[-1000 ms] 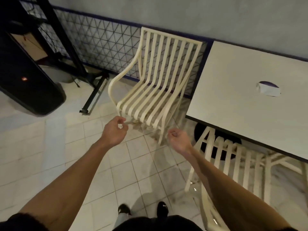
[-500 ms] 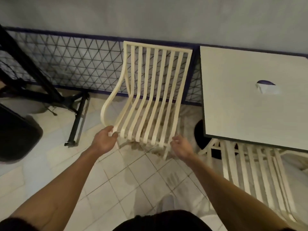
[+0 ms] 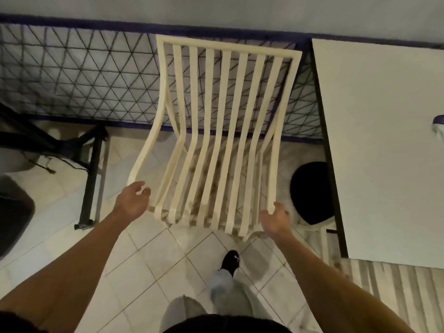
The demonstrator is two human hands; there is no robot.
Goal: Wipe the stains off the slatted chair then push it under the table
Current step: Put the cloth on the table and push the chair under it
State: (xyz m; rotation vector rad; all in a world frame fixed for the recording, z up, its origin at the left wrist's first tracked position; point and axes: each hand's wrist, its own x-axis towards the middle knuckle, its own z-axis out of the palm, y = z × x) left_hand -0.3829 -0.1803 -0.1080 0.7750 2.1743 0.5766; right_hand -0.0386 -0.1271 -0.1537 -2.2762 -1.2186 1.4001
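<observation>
**Operator:** Left side, status?

**Inspector:** Left hand (image 3: 133,204): fingers curled at the front tip of the left armrest. Whether they clasp it cannot be told.

**Operator:** Centre and right?

**Inspector:** Slatted chair (image 3: 228,47) stands on the tiled floor (image 3: 144,260), back to the mesh fence (image 3: 72,75). Right hand (image 3: 276,218): palm up, fingertips at the right armrest's end, grip unclear. Table (image 3: 384,152) is just beside the chair.

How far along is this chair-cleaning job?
Nothing looks done: brownish marks show around the slatted chair's seat, and it stands beside the table, not under it. In hand: the left hand and right hand are at its armrest fronts, with no cloth visible in them; whether they grip is unclear. Left: wiping, then pushing it under.
</observation>
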